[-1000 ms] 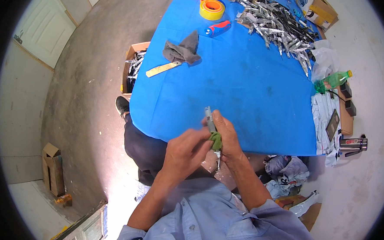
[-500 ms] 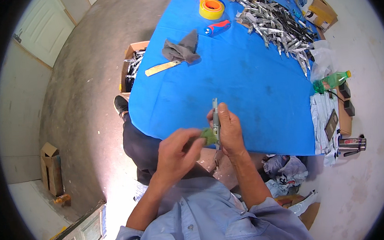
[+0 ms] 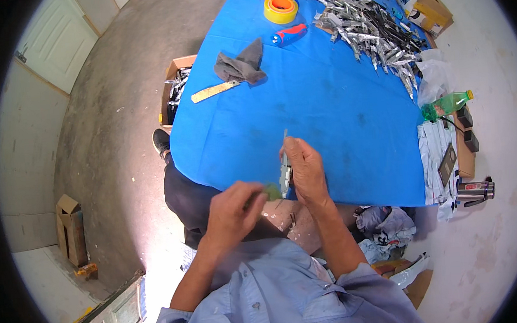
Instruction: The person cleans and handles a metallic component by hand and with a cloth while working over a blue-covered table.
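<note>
My right hand [image 3: 307,170] grips a long grey metal piece [image 3: 285,175], held upright and slightly tilted near the table's front edge. My left hand [image 3: 233,212], a little lower and to the left, is closed on a green cloth [image 3: 272,191], blurred, beside the piece's lower end. Beyond my hands on the blue table [image 3: 339,134] lie a grey rag [image 3: 240,63], a flat pale stick [image 3: 211,92], a red and blue tube [image 3: 289,36] and a yellow-orange tape roll [image 3: 281,9].
A large pile [image 3: 369,33] of silver and black parts covers the back right. A green bottle [image 3: 445,105], plastic bags [image 3: 432,73] and a steel flask [image 3: 473,191] line the right side. A box of parts [image 3: 167,90] stands left of the table, cardboard [image 3: 72,230] on the floor.
My left hand has moved left and down with the green cloth, away from around the piece. The piece now tilts, its top higher up, and my right hand has shifted slightly upward.
</note>
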The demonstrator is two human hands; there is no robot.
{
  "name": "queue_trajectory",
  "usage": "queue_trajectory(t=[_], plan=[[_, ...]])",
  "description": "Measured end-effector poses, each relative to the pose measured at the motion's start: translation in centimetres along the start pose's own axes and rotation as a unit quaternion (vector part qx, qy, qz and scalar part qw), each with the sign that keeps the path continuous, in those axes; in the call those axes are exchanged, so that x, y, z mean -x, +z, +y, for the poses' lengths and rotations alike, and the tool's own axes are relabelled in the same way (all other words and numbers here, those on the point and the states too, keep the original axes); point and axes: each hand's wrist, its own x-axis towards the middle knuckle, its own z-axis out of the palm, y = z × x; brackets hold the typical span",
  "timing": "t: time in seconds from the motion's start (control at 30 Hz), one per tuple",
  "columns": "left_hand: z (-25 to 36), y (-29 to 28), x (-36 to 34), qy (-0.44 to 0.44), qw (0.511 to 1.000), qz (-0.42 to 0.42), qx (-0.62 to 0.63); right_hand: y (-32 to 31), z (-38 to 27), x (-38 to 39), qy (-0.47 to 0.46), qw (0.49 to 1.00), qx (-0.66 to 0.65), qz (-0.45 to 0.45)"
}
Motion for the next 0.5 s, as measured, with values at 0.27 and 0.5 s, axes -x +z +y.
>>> queue_trajectory(t=[0.27, 0.5], plan=[[1.2, 1.1, -3.7, -0.002, 0.994, 0.044, 0.100, 0.6, 1.2, 0.0, -0.007, 0.997, -0.062, -0.035], [1.0, 2.0, -1.6, 0.031, 0.999, -0.021, 0.034, -0.1, 0.3, -0.1, 0.040, 0.994, -0.096, -0.040]])
